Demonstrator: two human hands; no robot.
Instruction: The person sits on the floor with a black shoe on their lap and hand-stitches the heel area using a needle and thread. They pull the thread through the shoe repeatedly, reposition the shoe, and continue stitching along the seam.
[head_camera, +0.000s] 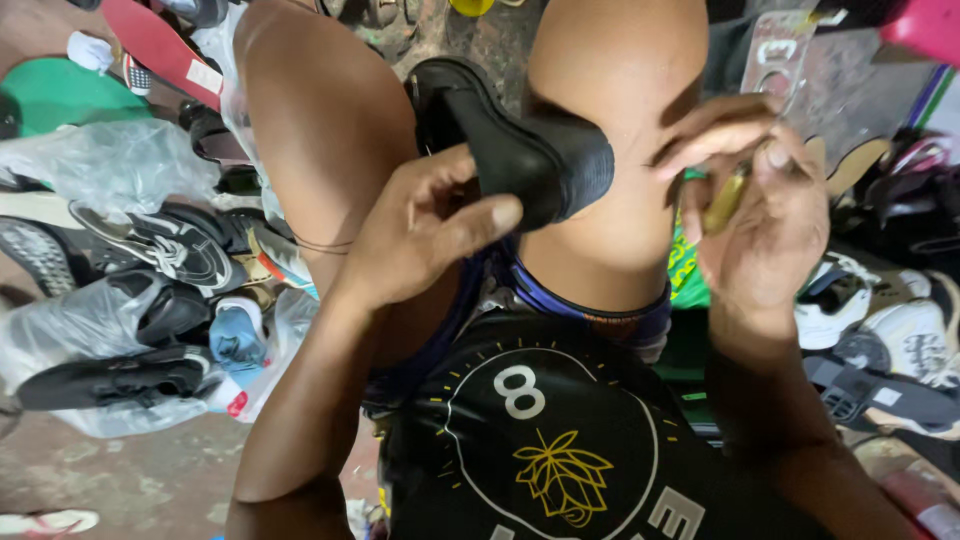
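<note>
A seated person's two bare knees fill the upper middle of the view, with a black printed shirt (545, 440) below them at the bottom edge. Heaps of shoes lie on either side: on the left, dark shoes in clear plastic bags (110, 340) and a black and white sneaker (175, 245); on the right, white and grey sneakers (890, 330) lie packed close together. Between the knees, a black shoe (510, 135) rests with its sole side turned toward the camera, its heel end pointing away and its front end against the right knee. The left hand (425, 225) is closed around the near end of this shoe, the thumb stretched along its lower edge and the fingers curled behind it. The right hand (765, 215) is raised just beside the right knee, near the shoe but apart from it, its fingers pinched around a small, thin, yellowish tool (725, 200) that points down and to the left. What kind of tool it is cannot be told, since the fingers hide most of it.
</note>
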